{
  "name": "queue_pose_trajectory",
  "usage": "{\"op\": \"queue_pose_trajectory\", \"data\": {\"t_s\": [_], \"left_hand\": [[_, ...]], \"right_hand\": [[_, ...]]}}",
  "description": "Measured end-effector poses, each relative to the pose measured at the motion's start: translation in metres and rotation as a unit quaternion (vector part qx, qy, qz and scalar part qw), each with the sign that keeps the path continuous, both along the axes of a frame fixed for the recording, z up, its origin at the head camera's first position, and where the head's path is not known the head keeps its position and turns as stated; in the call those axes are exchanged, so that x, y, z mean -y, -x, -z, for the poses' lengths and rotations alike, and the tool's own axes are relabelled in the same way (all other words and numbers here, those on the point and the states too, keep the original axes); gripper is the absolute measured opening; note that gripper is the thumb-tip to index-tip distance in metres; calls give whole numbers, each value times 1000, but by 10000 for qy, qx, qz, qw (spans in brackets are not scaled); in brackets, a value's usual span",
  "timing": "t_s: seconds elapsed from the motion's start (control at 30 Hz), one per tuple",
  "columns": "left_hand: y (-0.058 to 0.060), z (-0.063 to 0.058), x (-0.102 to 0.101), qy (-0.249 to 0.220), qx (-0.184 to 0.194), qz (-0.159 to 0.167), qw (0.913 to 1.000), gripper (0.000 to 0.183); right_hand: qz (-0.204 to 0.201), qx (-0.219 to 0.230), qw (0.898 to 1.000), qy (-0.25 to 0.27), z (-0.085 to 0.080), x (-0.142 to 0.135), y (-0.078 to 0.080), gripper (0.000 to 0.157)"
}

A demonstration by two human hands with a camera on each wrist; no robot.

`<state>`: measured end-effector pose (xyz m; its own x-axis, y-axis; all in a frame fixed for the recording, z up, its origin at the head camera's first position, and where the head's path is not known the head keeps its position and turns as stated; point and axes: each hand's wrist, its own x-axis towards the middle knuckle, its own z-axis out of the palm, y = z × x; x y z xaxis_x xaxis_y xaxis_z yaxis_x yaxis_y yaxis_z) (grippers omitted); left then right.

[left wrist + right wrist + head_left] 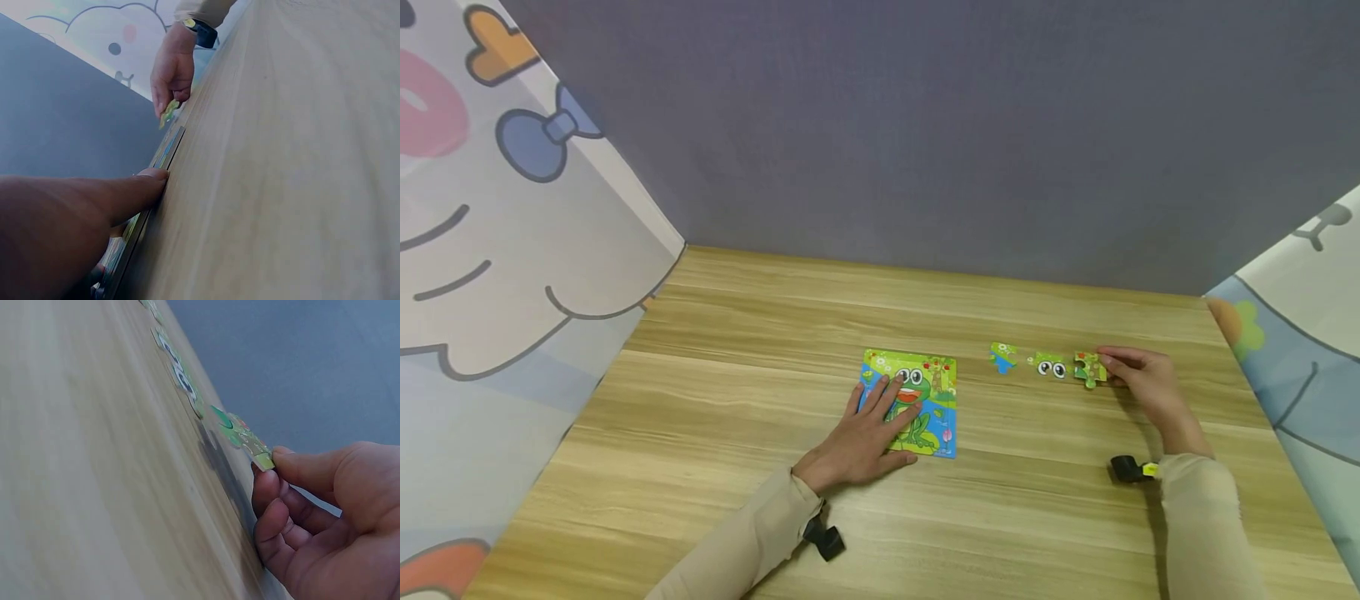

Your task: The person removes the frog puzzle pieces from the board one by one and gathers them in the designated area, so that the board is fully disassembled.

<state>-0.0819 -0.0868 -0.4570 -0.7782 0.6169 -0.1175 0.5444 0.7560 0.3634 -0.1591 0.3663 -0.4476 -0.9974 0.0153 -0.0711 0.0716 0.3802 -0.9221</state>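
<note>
A frog picture puzzle board (pixel 942 417) lies flat on the wooden table, printed with a green frog on blue and green. My left hand (pixel 863 433) rests on it with fingers spread; its thumb (pixel 140 190) lies along the board's near edge in the left wrist view. Between thumb and fingertips my right hand (pixel 1150 387) pinches a green puzzle piece (pixel 247 439), raised a little over the table with its shadow below. Left of that piece lie a puzzle piece with two frog eyes (pixel 1050 367) and a green-and-blue puzzle piece (pixel 1002 357).
The wooden table (pixel 737 375) meets a grey panel (pixel 925 150) along its back edge. Cartoon-printed walls (pixel 512 250) flank it on the left and right. Black wrist cameras (pixel 1125 468) stick out from both sleeves, close over the tabletop.
</note>
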Motion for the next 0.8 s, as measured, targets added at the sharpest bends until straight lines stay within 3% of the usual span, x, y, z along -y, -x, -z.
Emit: {"op": "queue_pose_trajectory", "data": {"t_s": [0.3, 0.53, 0.8], "left_hand": [[0, 0, 0, 16, 3, 9, 10000, 69], [0, 0, 0, -47, -29, 7, 10000, 69], [-1, 1, 0, -70, -46, -14, 10000, 69]], "right_hand": [[45, -9, 9982, -591, -2, -4, -2, 18], [-12, 15, 9942, -1077, -2, -1, -1, 40], [-4, 80, 9912, -1324, -3, -1, 1, 43]]}}
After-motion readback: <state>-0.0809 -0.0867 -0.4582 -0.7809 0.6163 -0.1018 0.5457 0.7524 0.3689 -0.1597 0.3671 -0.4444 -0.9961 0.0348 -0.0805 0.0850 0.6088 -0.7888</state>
